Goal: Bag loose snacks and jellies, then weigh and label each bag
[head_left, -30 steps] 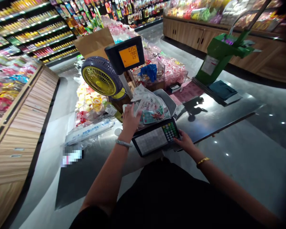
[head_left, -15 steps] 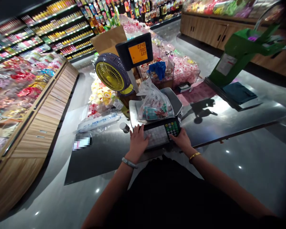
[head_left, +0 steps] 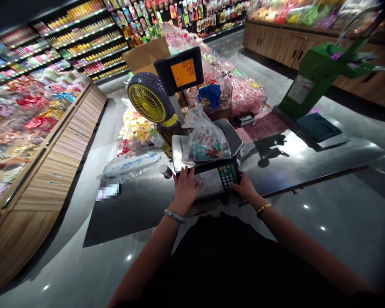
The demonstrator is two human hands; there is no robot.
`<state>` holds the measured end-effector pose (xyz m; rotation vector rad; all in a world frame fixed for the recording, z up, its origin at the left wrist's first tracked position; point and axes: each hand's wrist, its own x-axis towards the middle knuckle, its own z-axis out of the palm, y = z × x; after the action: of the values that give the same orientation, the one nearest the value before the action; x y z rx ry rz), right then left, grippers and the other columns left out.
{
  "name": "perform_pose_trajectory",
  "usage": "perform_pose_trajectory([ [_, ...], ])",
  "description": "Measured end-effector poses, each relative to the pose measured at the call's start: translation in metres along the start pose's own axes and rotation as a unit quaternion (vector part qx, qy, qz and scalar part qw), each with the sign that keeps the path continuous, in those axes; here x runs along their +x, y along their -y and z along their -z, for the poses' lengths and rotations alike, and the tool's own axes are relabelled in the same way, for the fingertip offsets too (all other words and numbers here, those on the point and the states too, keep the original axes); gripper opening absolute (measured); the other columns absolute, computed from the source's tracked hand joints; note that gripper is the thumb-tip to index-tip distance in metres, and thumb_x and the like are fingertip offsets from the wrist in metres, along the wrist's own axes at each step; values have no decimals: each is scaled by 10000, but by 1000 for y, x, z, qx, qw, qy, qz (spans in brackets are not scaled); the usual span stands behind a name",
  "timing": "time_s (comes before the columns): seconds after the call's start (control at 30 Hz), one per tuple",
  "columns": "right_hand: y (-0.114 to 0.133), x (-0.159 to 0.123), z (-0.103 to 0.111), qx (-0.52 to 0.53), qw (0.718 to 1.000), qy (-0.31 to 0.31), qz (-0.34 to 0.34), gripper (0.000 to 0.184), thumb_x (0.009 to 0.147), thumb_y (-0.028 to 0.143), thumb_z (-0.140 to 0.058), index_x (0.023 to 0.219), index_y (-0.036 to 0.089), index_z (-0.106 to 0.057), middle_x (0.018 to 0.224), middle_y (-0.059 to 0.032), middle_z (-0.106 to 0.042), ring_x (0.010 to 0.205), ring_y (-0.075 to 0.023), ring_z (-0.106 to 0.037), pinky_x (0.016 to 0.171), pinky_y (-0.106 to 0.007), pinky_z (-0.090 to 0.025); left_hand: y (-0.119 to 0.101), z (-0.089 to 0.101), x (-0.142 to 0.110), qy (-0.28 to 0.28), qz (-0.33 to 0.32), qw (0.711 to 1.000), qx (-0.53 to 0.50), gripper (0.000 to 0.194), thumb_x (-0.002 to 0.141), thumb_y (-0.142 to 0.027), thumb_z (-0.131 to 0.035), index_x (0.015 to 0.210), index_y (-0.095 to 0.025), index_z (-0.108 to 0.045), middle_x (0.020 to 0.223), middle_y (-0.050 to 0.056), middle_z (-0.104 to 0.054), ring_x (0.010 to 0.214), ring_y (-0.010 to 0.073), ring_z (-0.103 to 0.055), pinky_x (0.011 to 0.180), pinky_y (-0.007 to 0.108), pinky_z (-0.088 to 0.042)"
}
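A clear plastic bag of wrapped sweets (head_left: pixel 205 143) lies on the steel pan of a shop scale (head_left: pixel 233 136). My left hand (head_left: pixel 185 188) rests flat on the left part of the scale's keypad (head_left: pixel 215 179), fingers spread and holding nothing. At the keypad's right end, my right hand (head_left: pixel 244 187) touches the coloured keys with its fingertips. The scale's orange display (head_left: pixel 183 72) stands on a pole above the bag.
A purple and yellow fan (head_left: pixel 149 100) stands left of the scale. A roll of plastic bags (head_left: pixel 131 162) and a small jar (head_left: pixel 165 170) lie on the dark counter (head_left: pixel 301 164). Candy bins sit behind; a green stand (head_left: pixel 321 70) is at right. Shelves of goods line the left.
My left hand left the bag of sweets and came down onto the keypad. The numbers on the orange display changed. My right hand stayed at the coloured keys.
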<state>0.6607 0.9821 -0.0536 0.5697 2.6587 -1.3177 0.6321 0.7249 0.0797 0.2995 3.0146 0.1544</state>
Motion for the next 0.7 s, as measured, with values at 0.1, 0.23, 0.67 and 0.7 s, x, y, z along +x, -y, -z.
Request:
perform_pose_trajectory([
  [0.1, 6, -2, -3, -15, 1000, -6, -12, 760, 792, 424, -711, 1414, 135, -382, 1335, -208, -623, 1200, -345, -635, 961, -454, -519, 0, 1, 4, 11, 3, 1000, 1, 645, 939, -423, -549, 1533, -220, -402, 1631, 171, -358, 1530, 322, -266, 1232, 645, -107],
  [0.23, 10, -6, -3, -27, 999, -8, -21, 777, 788, 467, -709, 1417, 151, -382, 1380, -201, -594, 1220, -362, -623, 967, -459, -516, 2, 1, 7, 16, 2, 1000, 2, 628, 934, -409, -565, 1520, -234, -427, 1617, 168, -384, 1504, 365, -310, 1212, 693, -123],
  [0.67, 7, -10, -5, -17, 1000, -18, 1, 897, 745, 529, -748, 1449, 136, -354, 1394, -226, -580, 1240, -392, -608, 1012, -526, -501, 0, 3, 7, 4, -8, 1000, 15, 622, 932, -368, -556, 1519, -201, -438, 1584, 190, -424, 1466, 344, -371, 1214, 665, -154],
  [0.7, 0, -7, -3, 15, 1000, -6, 15, 898, 737, 498, -763, 1451, 136, -355, 1388, -222, -588, 1238, -380, -613, 1021, -519, -500, 0, 3, 7, 3, -9, 1000, 17, 618, 932, -368, -554, 1518, -207, -441, 1581, 184, -430, 1464, 343, -375, 1215, 658, -159],
])
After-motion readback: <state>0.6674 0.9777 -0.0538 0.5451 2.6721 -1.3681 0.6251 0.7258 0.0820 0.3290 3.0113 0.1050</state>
